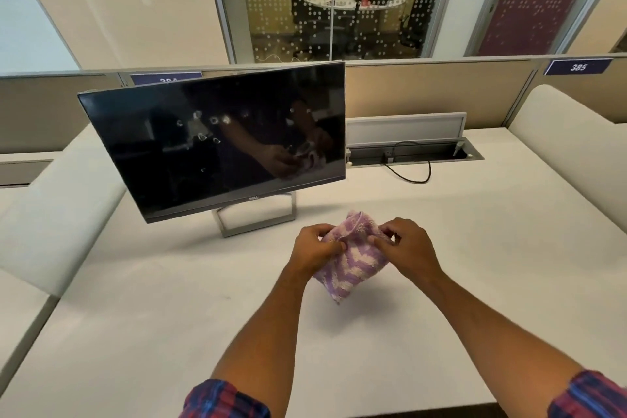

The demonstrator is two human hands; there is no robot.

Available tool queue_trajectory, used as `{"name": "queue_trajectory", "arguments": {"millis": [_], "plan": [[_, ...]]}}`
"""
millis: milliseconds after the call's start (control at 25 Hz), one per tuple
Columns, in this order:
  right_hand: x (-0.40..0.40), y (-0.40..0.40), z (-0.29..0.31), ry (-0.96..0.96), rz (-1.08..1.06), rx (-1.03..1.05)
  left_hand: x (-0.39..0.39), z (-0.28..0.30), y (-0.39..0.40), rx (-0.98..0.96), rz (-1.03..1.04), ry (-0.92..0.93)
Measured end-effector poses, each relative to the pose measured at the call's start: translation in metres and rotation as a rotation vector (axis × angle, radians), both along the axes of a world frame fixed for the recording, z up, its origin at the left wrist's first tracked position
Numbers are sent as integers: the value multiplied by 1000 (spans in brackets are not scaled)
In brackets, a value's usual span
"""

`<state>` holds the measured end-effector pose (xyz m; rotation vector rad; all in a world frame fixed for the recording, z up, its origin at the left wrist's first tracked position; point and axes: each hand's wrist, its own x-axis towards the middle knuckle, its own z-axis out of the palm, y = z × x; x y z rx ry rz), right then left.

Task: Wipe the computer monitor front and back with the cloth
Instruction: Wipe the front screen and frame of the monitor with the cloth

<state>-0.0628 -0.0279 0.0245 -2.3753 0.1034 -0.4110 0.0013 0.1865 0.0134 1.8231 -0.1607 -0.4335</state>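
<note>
A black flat monitor [217, 142] stands on a silver frame stand [258, 217] at the left of the white desk, its dark screen facing me and tilted. A purple-and-white patterned cloth [353, 265] is bunched in front of the monitor's right side, lifted just above the desk. My left hand [315, 248] pinches its left edge and my right hand [407, 244] grips its right edge. Both hands are apart from the monitor. The monitor's back is hidden.
The white desk [169, 316] spreads around my arms. Behind the monitor's right side, an open cable tray [414, 149] with a raised lid holds a black cable [414, 173] looping onto the desk. Beige partitions [441, 88] close the far side; white dividers flank both sides.
</note>
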Motion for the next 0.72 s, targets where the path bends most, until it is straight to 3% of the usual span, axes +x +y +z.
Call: {"name": "queue_trajectory", "arguments": {"millis": [400, 560, 720], "plan": [[18, -14, 11, -204, -13, 275, 1, 27, -42, 142, 57, -96], [29, -37, 3, -287, 134, 304, 2, 39, -71, 227, -6, -85], [36, -56, 4, -74, 219, 588, -2, 55, -79, 357, 57, -136]]}}
